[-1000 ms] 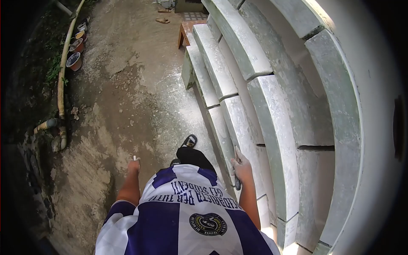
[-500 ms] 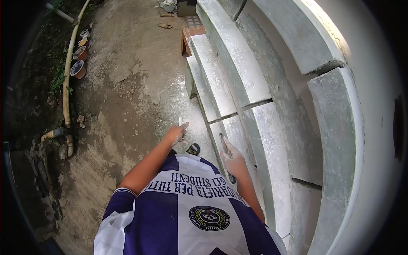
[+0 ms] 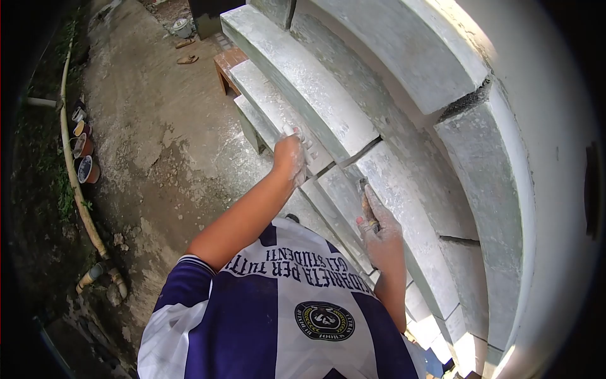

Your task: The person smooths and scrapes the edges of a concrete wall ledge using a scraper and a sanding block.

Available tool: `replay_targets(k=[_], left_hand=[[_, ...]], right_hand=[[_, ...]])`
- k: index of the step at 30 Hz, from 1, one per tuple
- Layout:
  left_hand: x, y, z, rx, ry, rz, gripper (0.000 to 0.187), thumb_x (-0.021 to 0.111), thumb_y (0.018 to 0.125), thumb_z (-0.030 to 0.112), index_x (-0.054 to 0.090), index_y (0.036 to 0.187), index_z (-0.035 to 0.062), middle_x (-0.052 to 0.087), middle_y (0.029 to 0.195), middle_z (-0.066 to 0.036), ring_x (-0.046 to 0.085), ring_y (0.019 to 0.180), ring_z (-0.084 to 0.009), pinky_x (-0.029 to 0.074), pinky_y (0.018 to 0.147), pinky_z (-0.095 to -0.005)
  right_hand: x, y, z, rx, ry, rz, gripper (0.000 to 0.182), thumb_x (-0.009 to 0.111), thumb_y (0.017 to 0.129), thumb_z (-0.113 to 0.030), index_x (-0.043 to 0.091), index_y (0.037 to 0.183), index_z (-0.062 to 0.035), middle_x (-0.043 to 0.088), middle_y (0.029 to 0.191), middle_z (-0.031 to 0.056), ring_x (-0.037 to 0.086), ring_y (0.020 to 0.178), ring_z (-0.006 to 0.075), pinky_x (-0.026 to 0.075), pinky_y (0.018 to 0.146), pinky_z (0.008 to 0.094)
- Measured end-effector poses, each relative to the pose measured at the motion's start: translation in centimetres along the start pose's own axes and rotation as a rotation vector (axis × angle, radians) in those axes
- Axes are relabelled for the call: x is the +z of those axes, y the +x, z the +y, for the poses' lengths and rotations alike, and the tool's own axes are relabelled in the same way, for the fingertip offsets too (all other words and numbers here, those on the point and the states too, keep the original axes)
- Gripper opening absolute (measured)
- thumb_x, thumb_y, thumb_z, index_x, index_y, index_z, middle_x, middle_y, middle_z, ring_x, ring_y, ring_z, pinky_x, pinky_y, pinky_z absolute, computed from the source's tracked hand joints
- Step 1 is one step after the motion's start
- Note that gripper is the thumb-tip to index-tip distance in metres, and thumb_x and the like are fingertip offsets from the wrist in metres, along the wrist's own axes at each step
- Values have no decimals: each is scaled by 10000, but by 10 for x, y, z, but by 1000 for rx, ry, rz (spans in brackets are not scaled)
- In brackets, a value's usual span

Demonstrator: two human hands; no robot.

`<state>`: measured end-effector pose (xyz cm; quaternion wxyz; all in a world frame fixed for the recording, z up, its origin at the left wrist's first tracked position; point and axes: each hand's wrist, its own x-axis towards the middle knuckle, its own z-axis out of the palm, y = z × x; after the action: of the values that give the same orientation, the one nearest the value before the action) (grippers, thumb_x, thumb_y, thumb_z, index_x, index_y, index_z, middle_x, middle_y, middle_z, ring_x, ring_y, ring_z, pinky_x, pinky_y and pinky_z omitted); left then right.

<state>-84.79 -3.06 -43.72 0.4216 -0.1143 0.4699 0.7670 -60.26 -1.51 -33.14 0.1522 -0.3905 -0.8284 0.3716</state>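
Note:
My left hand [image 3: 290,155], dusted white, is closed low over a pale concrete ledge [image 3: 268,85]. A white chalk-like stick [image 3: 288,130] shows at its fingertips, partly hidden by the fingers. Just right of that hand, small white lumps [image 3: 309,150] lie on the ledge. My right hand [image 3: 382,237], also coated with white powder, is wrapped around a narrow hand tool [image 3: 367,201] with a dark tip and a brownish handle. The tool's tip points away from me, close over the edge of the neighbouring ledge [image 3: 394,180].
Stepped concrete ledges with dark gaps rise to my right against a wall [image 3: 549,126]. Along the left run a long pipe [image 3: 74,183] and several pots [image 3: 87,169]. Farther ahead are a brown wooden stand [image 3: 228,62], a sandal [image 3: 187,60] and a white bucket [image 3: 182,27].
My left hand has moved forward and right, from over the ground to the ledge. My right hand with the tool has shifted right and slightly forward. The view has turned toward the ledges.

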Motion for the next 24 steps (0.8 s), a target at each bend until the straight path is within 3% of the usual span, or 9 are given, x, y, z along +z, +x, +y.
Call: replay_targets(k=[4,7,10,12,17,19,24], left_hand=[[31,-1,26,-14,-34,-85,475,437,1111,366,420,1379,-26,554,1204,-167,629,1037,-267,576,860,-422],[41,10,28,-85,-48,-88,439,400,1119,368,449,1348,-3,580,1199,-176,657,1024,-259,578,890,-397],[51,13,22,-132,-295,-194,642,449,1088,447,323,1518,-13,495,1438,-203,536,1306,-296,434,1098,-414],[57,17,22,-156,-252,-101,823,503,1043,537,238,1554,-50,383,1540,-250,422,1420,-339,344,1174,-418],[63,18,14,126,22,-30,1068,592,989,595,92,1557,-159,227,1617,-328,263,1520,-385,222,1246,-446],[67,18,13,252,200,91,1138,625,950,638,123,1522,-207,238,1594,-379,266,1509,-440,218,1245,-422],[66,31,-1,352,167,150,1117,654,953,600,133,1518,-210,269,1577,-378,297,1491,-428,233,1235,-412]], right_hand=[[-27,-13,-17,38,-200,46,566,704,901,-39,617,1442,-181,639,927,176,616,782,276,526,772,364],[-37,-11,-30,170,-302,89,546,704,913,-63,624,1436,-197,642,893,167,617,760,276,521,756,368],[-32,4,-45,184,-348,41,537,712,931,-124,607,1449,-222,677,940,191,658,799,337,534,783,411],[-24,13,-51,155,-373,28,540,710,938,-143,594,1459,-228,687,978,210,677,850,370,539,808,435],[-24,39,-59,117,-397,-40,561,702,949,-168,556,1487,-229,691,1032,243,691,955,421,540,868,462],[-27,47,-60,124,-414,-72,571,704,950,-170,545,1496,-225,694,1037,250,693,959,420,539,879,457],[-38,52,-49,266,-280,-171,586,706,949,-164,530,1507,-195,698,1088,283,696,1006,430,536,913,439]])
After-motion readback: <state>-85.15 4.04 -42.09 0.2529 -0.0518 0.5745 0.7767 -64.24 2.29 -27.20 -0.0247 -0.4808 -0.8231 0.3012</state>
